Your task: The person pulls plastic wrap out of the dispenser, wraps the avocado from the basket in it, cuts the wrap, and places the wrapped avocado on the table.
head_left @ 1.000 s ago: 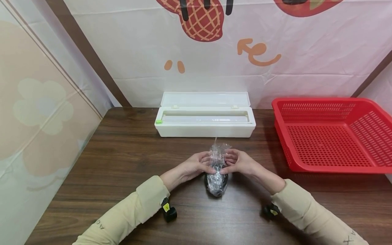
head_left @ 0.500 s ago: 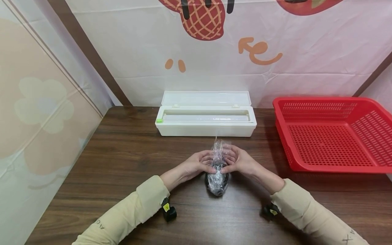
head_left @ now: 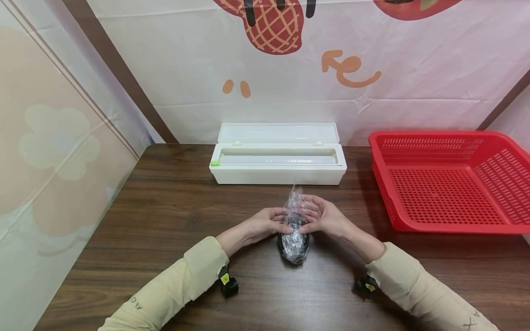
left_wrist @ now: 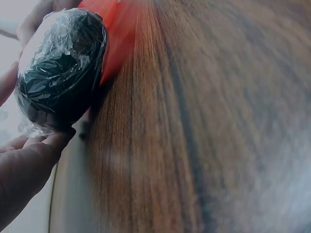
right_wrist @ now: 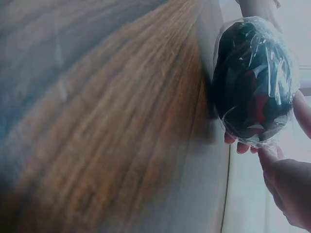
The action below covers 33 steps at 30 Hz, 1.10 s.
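Note:
A dark, rounded oval object wrapped in clear cling film [head_left: 295,248] sits in the middle of the wooden table, and its exact kind is hidden by the wrap. Loose, bunched film [head_left: 295,198] stands out from its far end. My left hand [head_left: 264,225] holds it from the left, thumb on top and fingers towards the film. From the right, my right hand [head_left: 327,219] holds it likewise, its fingertips partly behind the bunched film. A little red shows through the wrap [right_wrist: 260,104] in the right wrist view.
Behind the hands stands a white cling film box [head_left: 277,175], its lid raised and a roll inside. A red perforated basket [head_left: 403,225] is at the right. A printed cloth [head_left: 186,55] hangs along the table's back edge.
Both hands stay around the wrapped object. My right fingers have shifted slightly away from me along the bunched film, whose loose tip has changed shape. The box and basket have not moved.

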Available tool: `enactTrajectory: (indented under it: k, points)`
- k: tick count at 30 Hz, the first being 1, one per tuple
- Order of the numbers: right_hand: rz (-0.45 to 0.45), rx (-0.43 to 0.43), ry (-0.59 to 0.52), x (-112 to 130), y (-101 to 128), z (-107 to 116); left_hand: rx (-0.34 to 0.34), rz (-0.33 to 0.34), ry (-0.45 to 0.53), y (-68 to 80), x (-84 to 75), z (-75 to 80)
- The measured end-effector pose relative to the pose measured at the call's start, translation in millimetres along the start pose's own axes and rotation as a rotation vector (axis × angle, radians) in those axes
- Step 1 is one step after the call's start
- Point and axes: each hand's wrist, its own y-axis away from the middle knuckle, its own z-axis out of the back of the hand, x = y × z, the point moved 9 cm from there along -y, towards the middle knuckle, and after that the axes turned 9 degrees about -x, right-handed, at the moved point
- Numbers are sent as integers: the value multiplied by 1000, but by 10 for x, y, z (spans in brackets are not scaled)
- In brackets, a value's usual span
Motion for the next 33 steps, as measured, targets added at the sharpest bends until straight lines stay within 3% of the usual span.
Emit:
enactTrajectory:
  k: [14, 20, 26, 33]
  points:
    - [68, 59, 75, 32, 26, -20, 37, -85, -109, 41, -49, -33]
    - [129, 117, 112, 78, 58, -67, 20, -160, -226, 46, -75, -8]
    - [185, 156, 218, 108, 85, -118, -5, -230, -341, 41, -94, 40]
    - [321, 208, 355, 189, 157, -197, -37, -258, -449, 67, -139, 58]
